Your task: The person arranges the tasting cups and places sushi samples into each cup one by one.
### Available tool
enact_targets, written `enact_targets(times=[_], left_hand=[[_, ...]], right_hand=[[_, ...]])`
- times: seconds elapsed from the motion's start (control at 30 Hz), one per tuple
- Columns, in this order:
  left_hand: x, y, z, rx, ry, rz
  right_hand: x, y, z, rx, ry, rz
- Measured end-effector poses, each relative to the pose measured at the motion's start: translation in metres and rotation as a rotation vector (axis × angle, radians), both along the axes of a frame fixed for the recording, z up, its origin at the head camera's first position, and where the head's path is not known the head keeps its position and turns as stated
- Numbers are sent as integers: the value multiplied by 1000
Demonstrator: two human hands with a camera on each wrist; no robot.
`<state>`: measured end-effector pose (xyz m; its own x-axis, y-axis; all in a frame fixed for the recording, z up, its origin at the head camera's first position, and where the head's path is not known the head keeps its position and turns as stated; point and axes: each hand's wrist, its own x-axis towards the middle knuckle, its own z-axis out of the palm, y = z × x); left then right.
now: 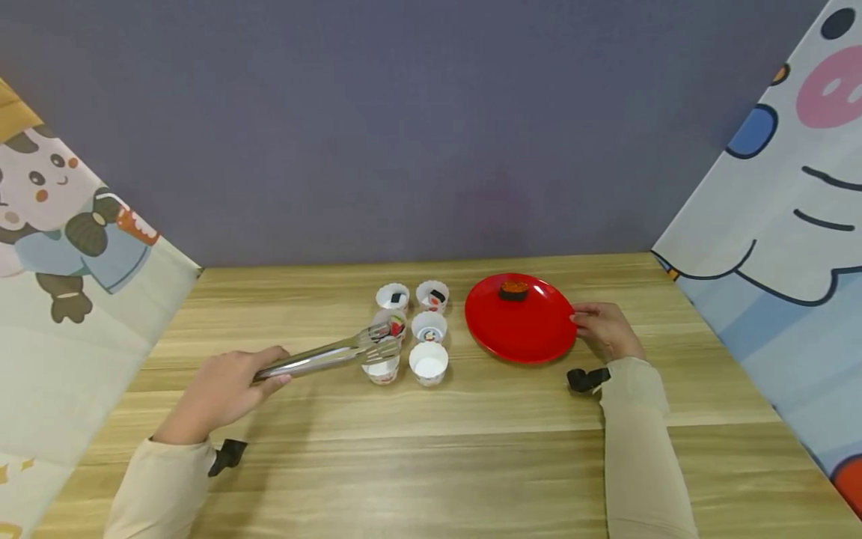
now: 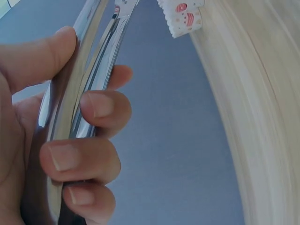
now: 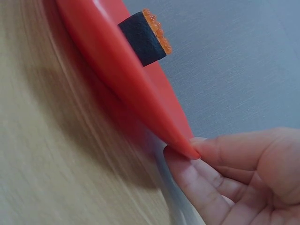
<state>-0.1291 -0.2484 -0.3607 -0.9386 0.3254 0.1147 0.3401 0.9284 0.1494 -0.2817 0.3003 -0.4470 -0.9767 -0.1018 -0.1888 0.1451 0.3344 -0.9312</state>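
My left hand grips a pair of metal tongs by the handles, its fingers curled round them in the left wrist view. The tongs' heads hang over the left column of white paper cups, partly covering two of them. It cannot be told whether the tongs touch anything. My right hand pinches the right rim of a red plate between thumb and fingers. A roe sushi piece, black-wrapped with orange on top, sits near the plate's far edge.
Several cups stand in two columns left of the plate; the far cups hold small sushi pieces. A grey panel rises behind the wooden table. Cartoon-printed panels flank both sides.
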Motion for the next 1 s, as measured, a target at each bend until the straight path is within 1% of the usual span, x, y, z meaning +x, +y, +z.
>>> enact_targets(times=[0.2, 0.4, 0.7, 1.0], left_hand=[[3, -2, 5, -11, -21, 4], [4, -1, 7, -28, -54, 13], [3, -1, 5, -79, -59, 10], [2, 2, 5, -83, -46, 5]], right_hand=[[-1, 0, 0, 2, 9, 2], [-1, 1, 1, 22, -2, -6], [0, 0, 1, 36, -22, -16], [1, 0, 2, 48, -28, -12]])
